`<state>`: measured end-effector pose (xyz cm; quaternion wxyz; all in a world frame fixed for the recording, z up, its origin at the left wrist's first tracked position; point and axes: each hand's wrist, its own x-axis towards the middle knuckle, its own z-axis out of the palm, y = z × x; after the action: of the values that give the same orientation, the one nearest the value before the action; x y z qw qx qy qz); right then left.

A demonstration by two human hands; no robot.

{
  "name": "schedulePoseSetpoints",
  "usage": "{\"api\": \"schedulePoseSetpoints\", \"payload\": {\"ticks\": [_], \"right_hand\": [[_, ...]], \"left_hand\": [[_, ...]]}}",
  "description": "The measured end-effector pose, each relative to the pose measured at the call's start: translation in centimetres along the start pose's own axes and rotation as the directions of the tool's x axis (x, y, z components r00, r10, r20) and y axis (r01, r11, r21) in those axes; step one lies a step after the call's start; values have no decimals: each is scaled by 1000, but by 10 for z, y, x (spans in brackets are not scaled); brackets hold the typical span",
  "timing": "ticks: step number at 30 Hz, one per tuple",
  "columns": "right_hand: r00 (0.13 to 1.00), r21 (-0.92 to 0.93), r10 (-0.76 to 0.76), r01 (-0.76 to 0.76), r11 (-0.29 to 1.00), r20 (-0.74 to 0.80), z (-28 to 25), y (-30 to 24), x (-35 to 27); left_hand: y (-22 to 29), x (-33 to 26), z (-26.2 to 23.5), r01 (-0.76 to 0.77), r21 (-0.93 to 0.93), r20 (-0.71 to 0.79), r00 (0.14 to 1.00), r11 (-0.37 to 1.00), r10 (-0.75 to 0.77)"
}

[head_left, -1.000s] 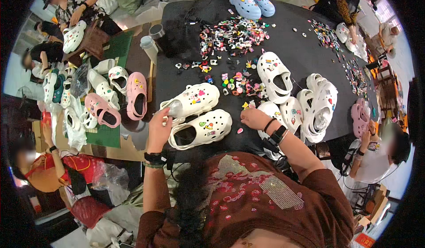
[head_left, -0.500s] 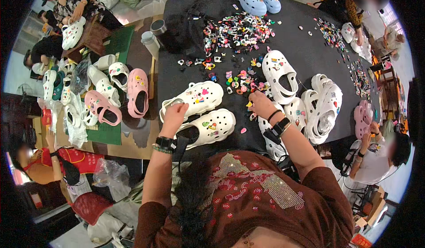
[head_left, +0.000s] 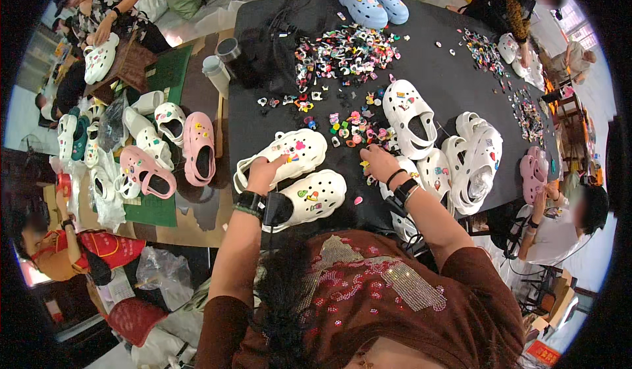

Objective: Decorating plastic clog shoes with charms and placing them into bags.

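Two white clogs are lying side by side near the front edge of the black desk [head_left: 434, 53]. The left hand [head_left: 263, 171] is resting on the far white clog [head_left: 280, 155], with its fingers curled over the shoe's side. The near white clog [head_left: 309, 198] is lying just beside it, with small colourful charms stuck on top. The right hand [head_left: 378, 161] is sitting on the desk with fingers bent down and pinched together at a small charm; I cannot tell which one it is holding. The two hands are apart.

Past the hands, a pile of little shoe charms [head_left: 342, 53] is spreading over the middle of the desk. More white clogs [head_left: 474, 161] are stacking up to the right. A pair of blue clogs [head_left: 372, 3] is sitting at the far end. To the left, pink clogs [head_left: 197, 148] are lying on a green mat [head_left: 168, 73]. A clear plastic bag [head_left: 161, 270] is lying on the floor below.
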<state>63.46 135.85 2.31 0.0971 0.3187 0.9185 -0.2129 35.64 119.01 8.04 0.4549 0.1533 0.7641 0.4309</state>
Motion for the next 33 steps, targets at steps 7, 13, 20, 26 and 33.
{"api": "schedulePoseSetpoints", "payload": {"ticks": [7, 13, 20, 26, 33], "right_hand": [[996, -12, -19, 18, 1000, -89, 6, -8, -4], [998, -49, -47, 45, 998, -35, -6, -16, -6], [998, -14, -52, 53, 999, 28, -10, -16, 1], [903, 215, -395, 424, 880, -167, -41, -75, 48], [762, 51, -626, 640, 766, -164, -43, -137, 80]], "left_hand": [[-53, 54, -17, 288, -521, 340, 934, 804, -114], [-51, 53, -11, 334, -653, 347, 930, 679, -123], [-35, 27, -2, 231, -601, 148, 973, 765, -177], [-58, 26, -16, 53, -442, 158, 987, 895, 20], [15, -18, -10, 108, -84, 164, 982, 991, -93]]}}
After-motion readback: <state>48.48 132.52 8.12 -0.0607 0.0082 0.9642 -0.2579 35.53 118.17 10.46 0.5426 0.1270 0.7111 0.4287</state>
